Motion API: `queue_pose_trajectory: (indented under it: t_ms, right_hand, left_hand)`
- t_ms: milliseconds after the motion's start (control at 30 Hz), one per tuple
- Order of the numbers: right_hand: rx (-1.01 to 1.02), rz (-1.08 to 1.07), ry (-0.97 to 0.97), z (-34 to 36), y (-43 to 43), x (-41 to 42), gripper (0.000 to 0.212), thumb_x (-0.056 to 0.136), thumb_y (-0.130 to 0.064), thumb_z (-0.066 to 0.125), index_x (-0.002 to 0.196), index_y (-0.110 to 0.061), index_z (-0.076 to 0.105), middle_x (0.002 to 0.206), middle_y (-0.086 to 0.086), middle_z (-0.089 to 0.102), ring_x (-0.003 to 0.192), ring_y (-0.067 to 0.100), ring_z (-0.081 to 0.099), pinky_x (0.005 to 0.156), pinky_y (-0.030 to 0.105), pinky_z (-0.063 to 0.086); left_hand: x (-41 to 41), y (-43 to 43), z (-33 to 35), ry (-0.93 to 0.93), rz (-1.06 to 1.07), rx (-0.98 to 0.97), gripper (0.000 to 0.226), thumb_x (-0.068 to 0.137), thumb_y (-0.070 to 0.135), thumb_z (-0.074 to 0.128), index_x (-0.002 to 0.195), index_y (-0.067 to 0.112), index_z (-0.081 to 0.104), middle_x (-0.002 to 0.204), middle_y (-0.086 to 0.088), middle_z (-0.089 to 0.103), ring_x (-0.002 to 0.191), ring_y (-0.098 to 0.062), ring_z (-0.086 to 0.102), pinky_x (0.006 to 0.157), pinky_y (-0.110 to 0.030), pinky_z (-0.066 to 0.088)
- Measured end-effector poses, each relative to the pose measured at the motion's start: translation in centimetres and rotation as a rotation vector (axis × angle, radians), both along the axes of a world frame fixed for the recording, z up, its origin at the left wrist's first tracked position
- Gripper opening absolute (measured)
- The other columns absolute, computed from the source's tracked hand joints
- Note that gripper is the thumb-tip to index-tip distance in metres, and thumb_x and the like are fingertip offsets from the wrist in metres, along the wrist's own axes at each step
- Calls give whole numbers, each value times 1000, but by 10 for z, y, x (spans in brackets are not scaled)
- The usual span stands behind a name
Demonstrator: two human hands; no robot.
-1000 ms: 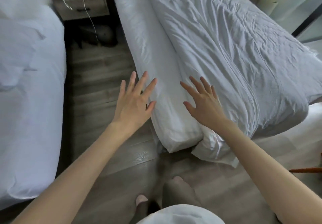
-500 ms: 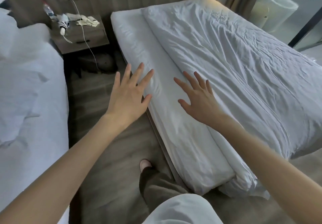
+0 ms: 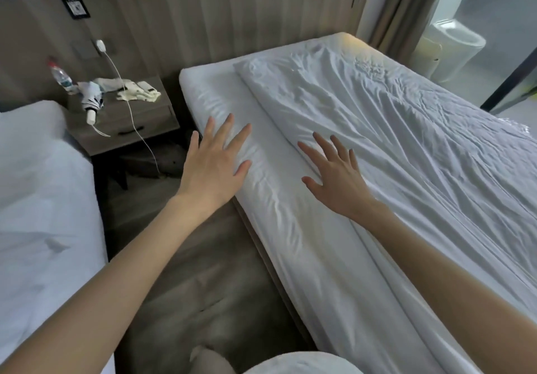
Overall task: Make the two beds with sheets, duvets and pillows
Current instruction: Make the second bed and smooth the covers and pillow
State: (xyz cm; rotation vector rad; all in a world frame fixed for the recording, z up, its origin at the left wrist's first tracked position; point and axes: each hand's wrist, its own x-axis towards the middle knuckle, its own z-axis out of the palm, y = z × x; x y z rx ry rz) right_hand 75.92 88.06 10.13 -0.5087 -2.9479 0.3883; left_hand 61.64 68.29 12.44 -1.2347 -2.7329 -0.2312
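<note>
Both spread wide and empty, the left hand (image 3: 214, 165) and right hand (image 3: 338, 183) hover over the right-side bed's (image 3: 316, 295) near-left edge, seemingly to smooth the bare sheet (image 3: 220, 103) strip beside the rumpled duvet (image 3: 406, 152) lying further right.

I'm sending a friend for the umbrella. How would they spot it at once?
Between the left bed and the right bed stands a grey nightstand. On its left side lies the folded umbrella, beside a water bottle. It alone has a white handle.
</note>
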Motion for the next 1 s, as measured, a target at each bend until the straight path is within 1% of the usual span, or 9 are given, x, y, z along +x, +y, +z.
queue_pose_trajectory:
  t_ms: [67, 233, 400, 567, 700, 833, 1000]
  right_hand:
    - [11, -23, -11, -2, 3, -40, 68, 98, -33, 53, 154, -35, 15, 163, -1, 1, 150, 29, -6, 119, 58, 4]
    - [25, -121, 10, -11, 6, -144, 67, 98, -33, 53, 154, -33, 17, 163, 1, 3, 150, 30, -5, 119, 56, 8]
    - [31, -256, 8, -15, 3, -247, 67, 98, -34, 53, 154, -33, 16, 163, 2, 2, 150, 31, -5, 119, 56, 9]
    - [28, -362, 16, -9, 13, -327, 68, 97, -32, 54, 154, -32, 17, 163, 3, 2, 149, 33, -3, 119, 57, 9]
    - [25, -450, 11, -17, 44, -382, 69, 97, -33, 55, 154, -32, 18, 163, 2, 3, 150, 32, -1, 119, 56, 10]
    - [-16, -527, 8, -37, 94, -445, 69, 96, -32, 56, 154, -33, 18, 163, 1, 3, 149, 32, -1, 119, 56, 10]
    - [-79, -578, -29, -63, 182, -529, 68, 96, -33, 56, 153, -34, 20, 163, 3, 4, 149, 32, 1, 118, 56, 12]
  left_hand:
    - [-46, 4, -5, -2, -15, 9, 64, 100, 46, 37, 155, 34, 6, 164, -2, -3, 150, -29, -4, 120, -48, 4]
    - [-173, 15, -19, 8, -98, -8, 66, 100, 48, 36, 154, 35, -1, 163, -2, -8, 149, -30, -7, 120, -49, 4]
    - [-302, 31, -19, 21, -234, -54, 66, 100, 46, 38, 155, 33, 5, 164, -2, -3, 149, -32, -4, 120, -52, 8]
    - [-408, 70, -14, -27, -330, -66, 66, 100, 45, 40, 155, 34, 5, 164, 0, -5, 149, -30, -5, 119, -49, 3]
    - [-478, 118, -22, -37, -408, -75, 66, 100, 45, 41, 155, 34, 6, 164, 0, -4, 149, -31, -3, 119, -50, 4]
    - [-549, 180, -36, -38, -472, -72, 65, 99, 43, 44, 155, 34, 12, 164, -1, 2, 150, -31, 1, 119, -52, 7]
    - [-637, 268, -54, -121, -466, -57, 62, 98, 40, 47, 153, 36, 20, 163, 2, 11, 150, -24, 7, 119, -47, 10]
